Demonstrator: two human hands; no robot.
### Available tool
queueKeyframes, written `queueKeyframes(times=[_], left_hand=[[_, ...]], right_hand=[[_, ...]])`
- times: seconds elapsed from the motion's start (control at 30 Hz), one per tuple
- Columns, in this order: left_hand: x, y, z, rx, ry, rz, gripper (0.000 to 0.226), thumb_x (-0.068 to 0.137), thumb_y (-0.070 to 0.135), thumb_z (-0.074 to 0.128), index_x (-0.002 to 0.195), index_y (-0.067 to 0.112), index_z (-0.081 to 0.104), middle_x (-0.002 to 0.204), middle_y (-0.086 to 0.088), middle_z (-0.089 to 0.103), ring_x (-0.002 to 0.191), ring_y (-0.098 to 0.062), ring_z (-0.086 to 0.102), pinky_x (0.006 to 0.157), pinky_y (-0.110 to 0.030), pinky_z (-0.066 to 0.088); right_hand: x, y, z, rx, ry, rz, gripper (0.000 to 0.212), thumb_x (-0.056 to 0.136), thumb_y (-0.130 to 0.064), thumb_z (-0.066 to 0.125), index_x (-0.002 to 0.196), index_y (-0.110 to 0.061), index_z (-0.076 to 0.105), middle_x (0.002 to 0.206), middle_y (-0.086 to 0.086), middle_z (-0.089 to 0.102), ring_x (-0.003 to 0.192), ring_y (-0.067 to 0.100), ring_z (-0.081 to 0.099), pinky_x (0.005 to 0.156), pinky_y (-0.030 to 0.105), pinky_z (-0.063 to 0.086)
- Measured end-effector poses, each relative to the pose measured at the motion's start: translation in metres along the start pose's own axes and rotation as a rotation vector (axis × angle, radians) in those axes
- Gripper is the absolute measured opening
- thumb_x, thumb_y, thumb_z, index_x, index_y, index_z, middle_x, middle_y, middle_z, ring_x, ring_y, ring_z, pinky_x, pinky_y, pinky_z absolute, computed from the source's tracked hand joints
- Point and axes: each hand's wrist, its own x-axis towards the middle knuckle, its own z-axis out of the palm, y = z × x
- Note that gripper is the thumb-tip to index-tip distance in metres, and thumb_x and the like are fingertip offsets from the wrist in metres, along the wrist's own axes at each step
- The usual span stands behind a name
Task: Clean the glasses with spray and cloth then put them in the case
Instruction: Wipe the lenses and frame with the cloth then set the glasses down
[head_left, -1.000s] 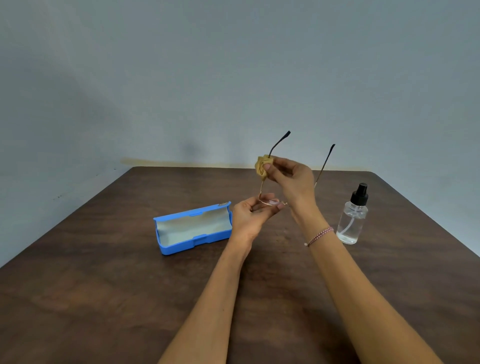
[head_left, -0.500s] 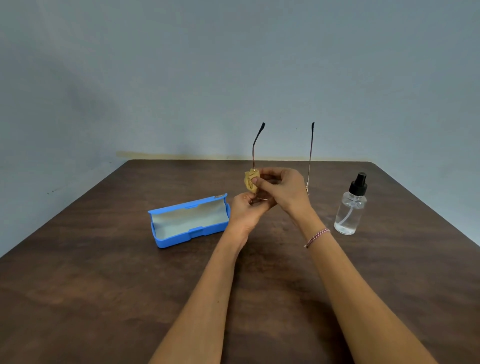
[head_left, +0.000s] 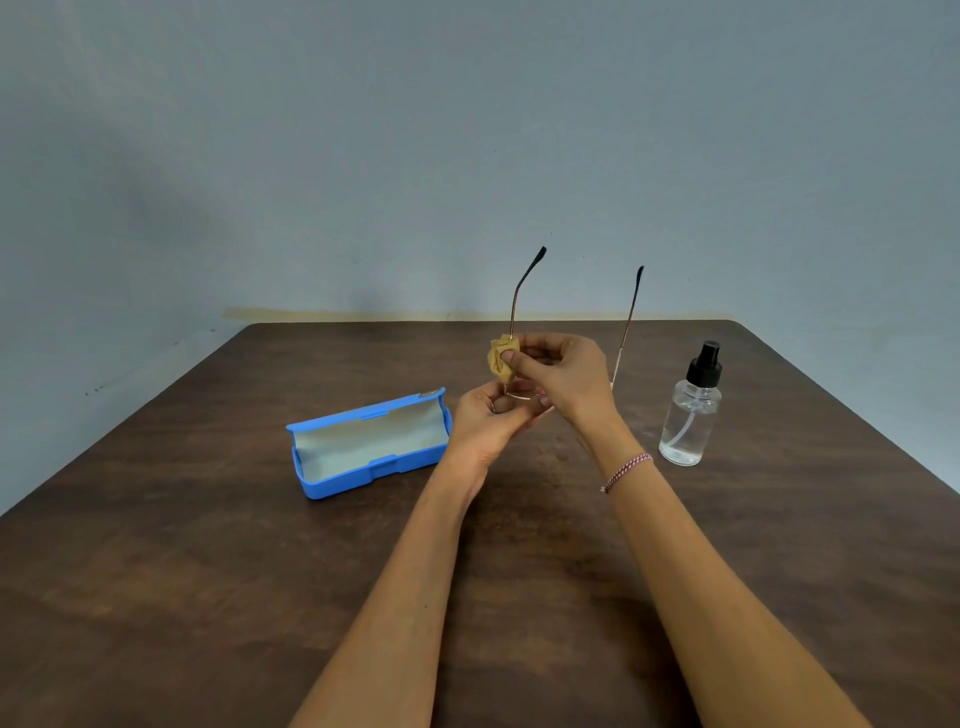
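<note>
cloth slid lower, glasses tilted upright

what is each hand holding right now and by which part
The left hand holds the glasses by the front frame, with the temples pointing up. The right hand pinches the tan cloth, bunched round one temple near its base.

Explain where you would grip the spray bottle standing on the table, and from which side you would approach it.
Grip the clear round body of the spray bottle, below its black pump head, probably from the side facing the right hand. The bottle stands upright and alone on the table, and that hand, pinching the cloth, is nearest.
</note>
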Motion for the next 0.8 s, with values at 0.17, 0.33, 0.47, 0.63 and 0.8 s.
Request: queueKeyframes(times=[0.17,0.33,0.47,0.63,0.8], left_hand=[[-0.001,-0.002,-0.003,0.003,-0.093,-0.026,0.031,0.076,0.01,0.075,0.106,0.007,0.066,0.097,-0.01,0.074,0.099,-0.018,0.069,0.093,-0.031,0.051],[-0.002,-0.004,-0.003,0.079,-0.163,-0.029,0.037,0.075,0.014,0.076,0.11,0.01,0.067,0.1,-0.007,0.074,0.1,-0.014,0.068,0.1,-0.033,0.047],[-0.004,-0.003,-0.002,0.061,-0.217,-0.042,0.035,0.079,0.009,0.073,0.113,0.008,0.065,0.101,-0.008,0.073,0.097,-0.015,0.069,0.094,-0.026,0.051],[-0.003,-0.002,-0.003,0.071,-0.229,-0.057,0.036,0.079,0.009,0.072,0.114,0.009,0.065,0.102,-0.007,0.073,0.098,-0.015,0.069,0.092,-0.026,0.052],[-0.003,-0.004,-0.003,0.001,-0.24,-0.056,0.039,0.08,0.006,0.071,0.118,0.006,0.061,0.103,-0.012,0.072,0.099,-0.021,0.069,0.089,-0.025,0.053]], right_hand=[[0.003,0.0,-0.005,0.069,0.138,-0.046,0.016,0.079,-0.014,0.073,0.095,-0.014,0.071,0.087,0.0,0.073,0.086,0.013,0.069,0.085,0.033,0.055],[0.004,-0.009,-0.012,0.218,0.259,-0.122,0.017,0.08,-0.012,0.072,0.097,-0.015,0.07,0.089,0.0,0.072,0.089,0.014,0.069,0.087,0.035,0.054],[0.004,-0.016,-0.017,0.304,0.355,-0.187,0.024,0.081,-0.009,0.072,0.105,-0.009,0.068,0.093,0.001,0.071,0.093,0.015,0.068,0.085,0.031,0.055],[0.002,-0.02,-0.02,0.357,0.391,-0.268,0.026,0.08,-0.006,0.071,0.106,-0.008,0.067,0.097,0.002,0.071,0.095,0.011,0.066,0.075,0.016,0.05],[0.009,-0.004,-0.02,0.184,0.24,-0.16,0.019,0.079,-0.012,0.074,0.098,-0.014,0.07,0.091,0.0,0.073,0.091,0.014,0.069,0.088,0.036,0.054]])
